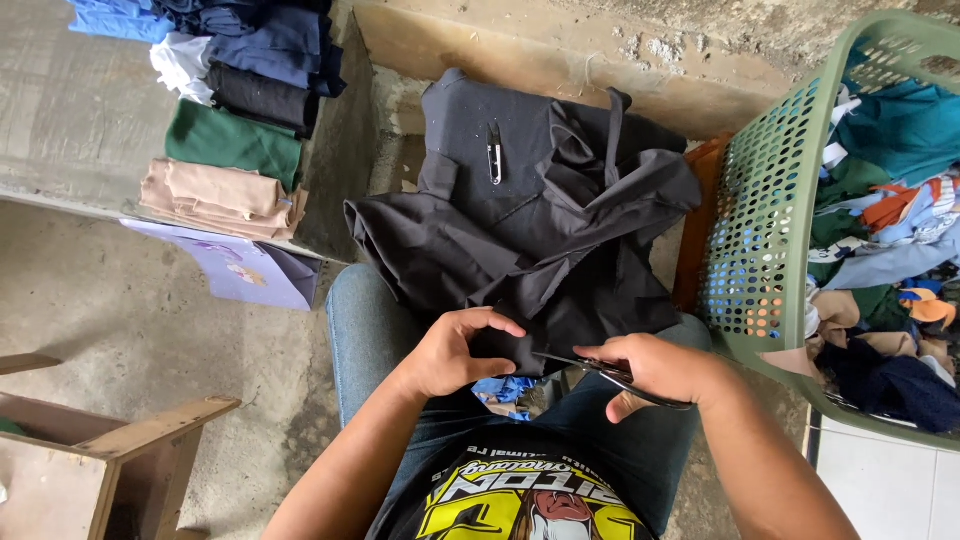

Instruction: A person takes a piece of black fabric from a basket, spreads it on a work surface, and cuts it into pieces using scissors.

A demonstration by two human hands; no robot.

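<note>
A big green laundry basket (775, 215) stood at the person's right, packed with mixed clothes. Across the lap and the concrete ledge spread the dark garment (530, 225). Down at its near hem, the left hand (455, 352) pinched the cloth, while the right hand (655, 370) gripped small black scissors (610, 375) touching that edge.

I see my left hand (452, 352) pinching the near edge of a dark grey garment (530, 230) spread over my lap, while my right hand (655, 368) grips scissors (610, 377) at that edge. A green laundry basket (770, 230) of mixed clothes stands to my right; folded clothes (225, 130) are stacked far left.
</note>
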